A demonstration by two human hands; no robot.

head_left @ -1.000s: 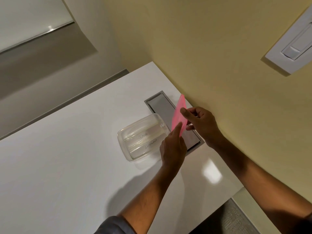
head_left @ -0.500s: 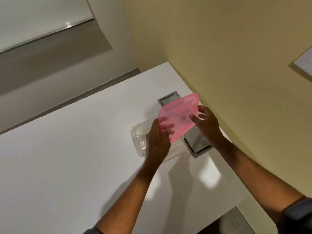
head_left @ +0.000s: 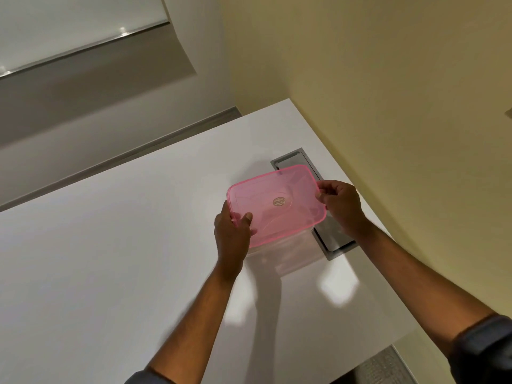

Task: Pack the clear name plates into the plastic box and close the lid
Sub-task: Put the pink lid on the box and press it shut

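Observation:
A translucent pink lid (head_left: 277, 206) lies roughly level over the clear plastic box (head_left: 288, 256) on the white table (head_left: 110, 259). My left hand (head_left: 231, 235) grips the lid's near left edge, thumb on top. My right hand (head_left: 342, 207) pinches the lid's right edge. Only the box's front wall shows below the lid. The name plates inside are hidden by the lid; I cannot tell whether the lid is seated on the rim.
A grey metal cable hatch (head_left: 329, 236) is set into the table just right of the box, beside the yellow wall (head_left: 388, 106). The table's far edge runs along a grey wall strip (head_left: 166, 137). Carpet (head_left: 388, 367) shows at the lower right.
The pink lid went from standing on edge to tilted, and now lies flat over the box. Both hands moved with it to its left and right edges. The camera shifted too.

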